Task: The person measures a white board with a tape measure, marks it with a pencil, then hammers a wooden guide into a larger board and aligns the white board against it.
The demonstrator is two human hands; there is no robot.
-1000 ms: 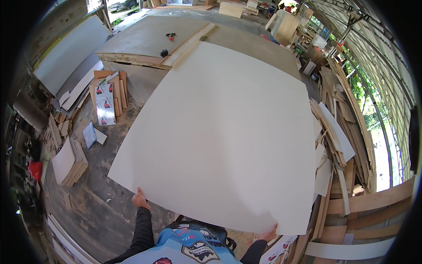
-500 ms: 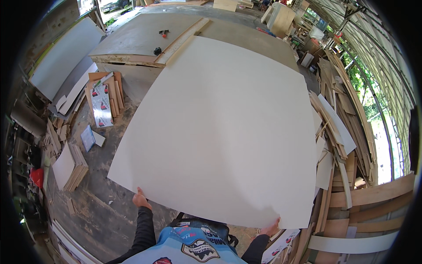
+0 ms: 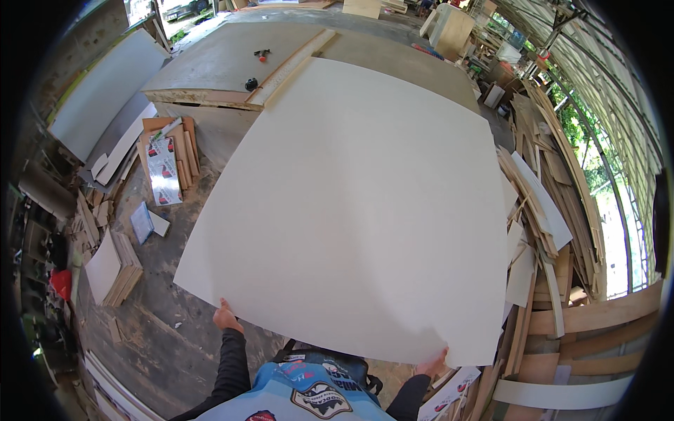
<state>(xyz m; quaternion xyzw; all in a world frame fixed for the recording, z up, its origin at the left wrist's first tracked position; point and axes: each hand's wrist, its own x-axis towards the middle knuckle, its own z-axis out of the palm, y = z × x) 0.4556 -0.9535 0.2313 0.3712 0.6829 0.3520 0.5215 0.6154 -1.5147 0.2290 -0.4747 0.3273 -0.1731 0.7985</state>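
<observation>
A large white sheet (image 3: 351, 210) stretches from in front of me to the worktable (image 3: 217, 56), its far edge against a wooden straightedge strip (image 3: 291, 64). My left hand (image 3: 227, 318) grips the sheet's near edge close to its left corner, thumb on top and fingers hidden beneath. Close to the near right corner, my right hand (image 3: 432, 365) holds the same edge, its thumb over the top and its other fingers mostly out of sight. Both dark-sleeved forearms reach up from the lower edge of the picture.
On the worktable lie a small red and black tool (image 3: 262, 55) and a dark round object (image 3: 251, 84). Stacked boards (image 3: 116, 270) and offcuts (image 3: 170, 151) stand on the floor to the left. Long wooden strips (image 3: 554, 175) pile up along the right side.
Hands and sheet keep the same hold and place. The whole view has shifted very slightly.
</observation>
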